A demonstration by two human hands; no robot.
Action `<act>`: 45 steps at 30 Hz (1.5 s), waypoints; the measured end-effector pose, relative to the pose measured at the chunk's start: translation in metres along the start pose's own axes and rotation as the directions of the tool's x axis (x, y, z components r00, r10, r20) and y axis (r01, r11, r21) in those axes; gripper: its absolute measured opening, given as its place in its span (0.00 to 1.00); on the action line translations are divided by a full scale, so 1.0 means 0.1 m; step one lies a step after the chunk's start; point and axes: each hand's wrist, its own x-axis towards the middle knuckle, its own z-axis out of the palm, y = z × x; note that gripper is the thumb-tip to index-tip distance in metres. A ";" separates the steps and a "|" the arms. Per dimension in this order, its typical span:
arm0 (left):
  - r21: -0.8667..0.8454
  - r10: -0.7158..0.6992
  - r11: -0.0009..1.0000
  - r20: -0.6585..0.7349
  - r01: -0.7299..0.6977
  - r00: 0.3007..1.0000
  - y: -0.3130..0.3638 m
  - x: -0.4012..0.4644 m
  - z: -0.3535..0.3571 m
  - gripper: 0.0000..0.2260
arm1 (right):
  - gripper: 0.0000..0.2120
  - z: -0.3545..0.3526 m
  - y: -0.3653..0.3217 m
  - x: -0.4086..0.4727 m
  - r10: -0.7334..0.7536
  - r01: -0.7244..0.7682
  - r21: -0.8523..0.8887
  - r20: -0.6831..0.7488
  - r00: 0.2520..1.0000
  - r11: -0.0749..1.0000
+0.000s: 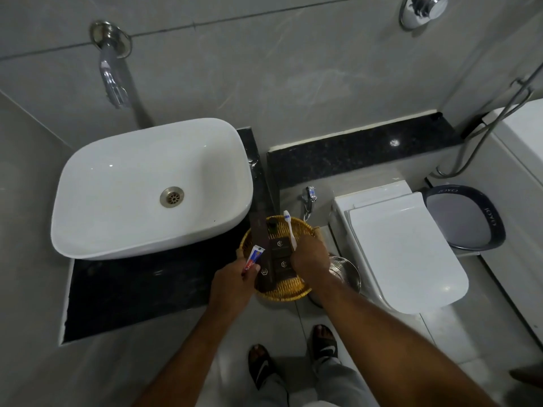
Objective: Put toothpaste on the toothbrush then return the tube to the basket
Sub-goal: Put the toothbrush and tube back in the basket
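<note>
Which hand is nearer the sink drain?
Left. The left hand holds the tube just below the sink's front rim, nearer the drain; the right hand holds the toothbrush over the basket, farther right.

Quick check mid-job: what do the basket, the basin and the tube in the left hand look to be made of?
Basket: woven cane or wicker, golden and matt; the weave ribs show. Basin: likely glazed ceramic, white and glossy with highlights. Toothpaste tube: probably soft printed plastic or laminate, slightly shiny; exact material unclear.
</note>
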 end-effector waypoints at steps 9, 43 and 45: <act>0.016 -0.028 0.999 0.005 0.028 1.000 0.00 0.03 0.01 0.11 | 0.06 0.04 -0.06 -0.04 0.036 -0.028 0.081 -0.094 0.995 0.996; 0.298 0.178 0.898 0.428 -0.325 0.886 0.93 0.68 0.12 0.13 | 0.05 -0.58 0.40 -0.43 -0.146 0.186 0.252 -0.168 0.975 0.950; 0.280 0.218 0.923 0.185 -0.264 0.958 0.84 0.56 0.16 0.16 | 0.05 -0.46 0.37 -0.44 0.023 0.044 0.343 -0.188 0.982 0.938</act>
